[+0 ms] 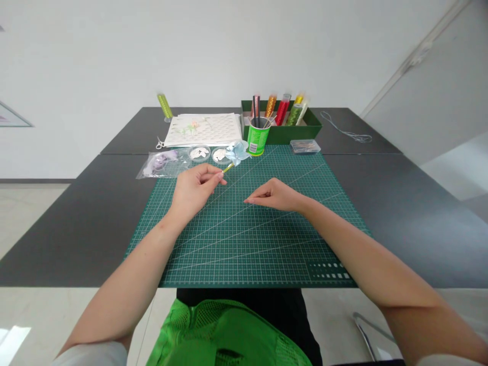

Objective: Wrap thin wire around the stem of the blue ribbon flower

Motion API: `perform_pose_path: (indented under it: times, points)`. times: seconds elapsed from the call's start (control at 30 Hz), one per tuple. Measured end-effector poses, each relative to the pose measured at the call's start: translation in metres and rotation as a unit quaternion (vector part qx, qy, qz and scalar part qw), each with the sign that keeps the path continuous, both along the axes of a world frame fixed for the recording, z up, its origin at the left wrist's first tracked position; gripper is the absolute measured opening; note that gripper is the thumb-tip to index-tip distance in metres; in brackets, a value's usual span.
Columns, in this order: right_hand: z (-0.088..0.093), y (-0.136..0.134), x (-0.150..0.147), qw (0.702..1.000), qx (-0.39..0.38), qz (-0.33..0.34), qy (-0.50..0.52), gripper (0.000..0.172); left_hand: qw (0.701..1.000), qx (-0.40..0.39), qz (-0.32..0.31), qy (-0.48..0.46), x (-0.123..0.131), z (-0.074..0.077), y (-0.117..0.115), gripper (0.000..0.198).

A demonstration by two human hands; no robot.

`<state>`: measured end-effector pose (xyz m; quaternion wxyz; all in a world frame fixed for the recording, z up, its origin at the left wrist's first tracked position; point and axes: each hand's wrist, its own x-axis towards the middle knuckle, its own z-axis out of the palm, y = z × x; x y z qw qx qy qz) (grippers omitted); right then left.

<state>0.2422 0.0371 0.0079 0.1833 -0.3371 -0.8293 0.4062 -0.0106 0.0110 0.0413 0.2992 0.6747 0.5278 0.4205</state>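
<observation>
My left hand (pixel 204 183) pinches the short yellow-green stem of a pale blue artificial flower (pixel 238 153). The bloom tilts up and to the right, in front of a green can (pixel 258 138). Over the middle of the green cutting mat (pixel 236 244), my right hand (pixel 272 195) is closed, thumb and fingertips pressed together. Whatever lies between those fingertips, if anything, is too small to make out. Two round dishes of white pieces, the left dish (pixel 199 153) and the right dish (pixel 220 155), stand just behind my left hand.
Spools of coloured thread fill a dark green box (pixel 282 134) at the back. Papers (pixel 204 129) lie left of it, near white scissors (pixel 160 144) and a green spool (pixel 164 107). A plastic bag (pixel 163 161), a clear case (pixel 305 146) and a looped cord (pixel 345 131) are also there.
</observation>
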Motion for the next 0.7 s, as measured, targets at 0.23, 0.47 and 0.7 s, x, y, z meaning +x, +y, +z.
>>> perform_pose_path:
  times: [0.23,0.47,0.7]
  points:
    - [0.021,-0.015,-0.003,0.996,-0.017,0.081,0.008,0.033,1.000,-0.015,0.008,0.023,0.002,-0.009,0.002,0.021]
    - [0.038,-0.030,0.000,0.991,-0.035,0.051,0.119,0.030,0.990,-0.037,-0.077,0.113,0.009,-0.019,-0.001,0.015]
    - [0.044,-0.031,-0.002,0.986,0.019,-0.042,0.159,0.038,0.960,-0.041,-0.214,0.176,0.021,-0.017,-0.017,0.016]
